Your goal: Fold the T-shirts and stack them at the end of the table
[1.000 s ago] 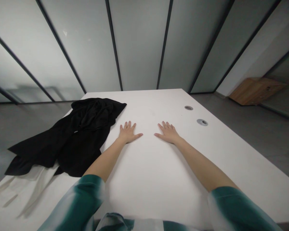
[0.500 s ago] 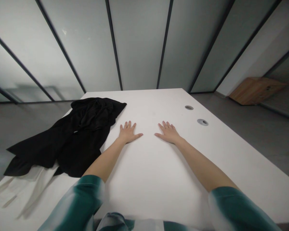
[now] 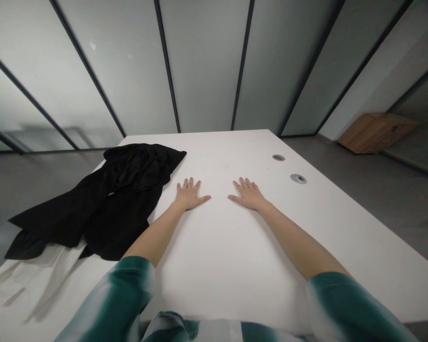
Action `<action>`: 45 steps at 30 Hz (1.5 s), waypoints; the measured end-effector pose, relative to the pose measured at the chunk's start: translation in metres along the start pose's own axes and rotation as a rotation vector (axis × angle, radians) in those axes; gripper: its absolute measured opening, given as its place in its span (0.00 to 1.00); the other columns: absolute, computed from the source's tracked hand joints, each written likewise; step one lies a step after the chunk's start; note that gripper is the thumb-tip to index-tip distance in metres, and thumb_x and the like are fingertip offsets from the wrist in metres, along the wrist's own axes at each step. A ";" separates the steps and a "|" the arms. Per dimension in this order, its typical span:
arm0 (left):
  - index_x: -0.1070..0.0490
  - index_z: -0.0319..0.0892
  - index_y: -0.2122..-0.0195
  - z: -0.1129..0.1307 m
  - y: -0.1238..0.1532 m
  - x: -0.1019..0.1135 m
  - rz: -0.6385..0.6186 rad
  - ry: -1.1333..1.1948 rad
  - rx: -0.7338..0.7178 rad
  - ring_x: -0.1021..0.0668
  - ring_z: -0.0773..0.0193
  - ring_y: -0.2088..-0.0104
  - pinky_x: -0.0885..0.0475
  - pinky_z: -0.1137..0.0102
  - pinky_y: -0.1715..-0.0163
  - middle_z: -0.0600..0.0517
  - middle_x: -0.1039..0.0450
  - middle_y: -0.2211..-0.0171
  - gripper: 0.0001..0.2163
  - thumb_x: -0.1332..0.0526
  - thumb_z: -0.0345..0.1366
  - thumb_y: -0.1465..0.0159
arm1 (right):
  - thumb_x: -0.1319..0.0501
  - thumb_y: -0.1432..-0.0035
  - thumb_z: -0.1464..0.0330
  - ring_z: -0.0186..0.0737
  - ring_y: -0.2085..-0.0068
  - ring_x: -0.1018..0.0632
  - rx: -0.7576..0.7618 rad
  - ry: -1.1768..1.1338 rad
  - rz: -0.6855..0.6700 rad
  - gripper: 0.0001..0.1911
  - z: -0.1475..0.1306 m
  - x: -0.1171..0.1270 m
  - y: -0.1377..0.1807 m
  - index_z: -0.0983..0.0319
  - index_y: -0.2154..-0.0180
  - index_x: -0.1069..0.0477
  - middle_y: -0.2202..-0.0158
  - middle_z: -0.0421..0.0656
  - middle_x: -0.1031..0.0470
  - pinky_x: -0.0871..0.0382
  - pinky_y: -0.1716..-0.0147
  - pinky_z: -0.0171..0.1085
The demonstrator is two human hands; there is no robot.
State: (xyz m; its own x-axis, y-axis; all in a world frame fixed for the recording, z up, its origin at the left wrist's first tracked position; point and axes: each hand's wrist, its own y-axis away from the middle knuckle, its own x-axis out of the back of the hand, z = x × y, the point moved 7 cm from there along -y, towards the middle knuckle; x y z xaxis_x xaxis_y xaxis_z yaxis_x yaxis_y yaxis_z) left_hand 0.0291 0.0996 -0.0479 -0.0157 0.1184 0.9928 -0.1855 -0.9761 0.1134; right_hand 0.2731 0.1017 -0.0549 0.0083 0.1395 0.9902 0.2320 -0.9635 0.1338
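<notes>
My left hand (image 3: 189,195) lies flat on the white table (image 3: 221,256), fingers spread, holding nothing. Opposite it, my right hand (image 3: 248,194) also rests palm down with its fingers apart and nothing in it. A small gap separates the two thumbs. Just left of my left hand is a crumpled black garment (image 3: 117,204), apart from my fingers; its exact kind cannot be made out. From under its near end a white piece of cloth (image 3: 53,266) sticks out toward the table's left edge.
Two round grommets, a farther one (image 3: 278,157) and a nearer one (image 3: 298,178), are set in the table's right side. Behind the far edge stands a frosted glass wall (image 3: 203,66) with dark frames. A wooden cabinet (image 3: 374,133) is on the floor at the right.
Both hands stay flat in the same places on the table. The whole view has shifted very slightly; the garment and cloth have not moved.
</notes>
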 end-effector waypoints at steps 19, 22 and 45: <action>0.58 0.48 0.27 -0.001 -0.004 -0.003 -0.012 0.011 0.009 0.57 0.36 0.29 0.60 0.37 0.36 0.42 0.63 0.27 0.48 0.60 0.72 0.42 | 0.61 0.43 0.34 0.63 0.28 0.59 -0.008 -0.013 -0.033 0.52 -0.002 0.002 -0.002 0.57 0.28 0.58 0.26 0.50 0.64 0.63 0.34 0.63; 0.58 0.47 0.27 -0.001 -0.003 -0.003 -0.011 0.010 0.010 0.57 0.38 0.29 0.60 0.37 0.36 0.41 0.64 0.27 0.48 0.60 0.72 0.42 | 0.62 0.43 0.34 0.62 0.28 0.59 -0.005 -0.012 -0.027 0.52 -0.002 0.004 -0.001 0.57 0.28 0.58 0.26 0.49 0.64 0.63 0.34 0.63; 0.57 0.46 0.27 -0.001 -0.001 -0.003 -0.002 -0.020 -0.001 0.56 0.38 0.29 0.58 0.38 0.36 0.41 0.63 0.27 0.48 0.62 0.72 0.42 | 0.61 0.42 0.35 0.61 0.28 0.59 0.002 0.002 -0.035 0.51 -0.002 0.000 -0.001 0.59 0.28 0.58 0.26 0.51 0.64 0.62 0.34 0.63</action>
State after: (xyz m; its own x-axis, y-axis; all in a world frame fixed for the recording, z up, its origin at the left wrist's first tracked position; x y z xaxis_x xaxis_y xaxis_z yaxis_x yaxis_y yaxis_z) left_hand 0.0286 0.1004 -0.0511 0.0046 0.1170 0.9931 -0.1863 -0.9756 0.1158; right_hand 0.2713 0.1019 -0.0545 -0.0022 0.1727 0.9850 0.2337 -0.9576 0.1685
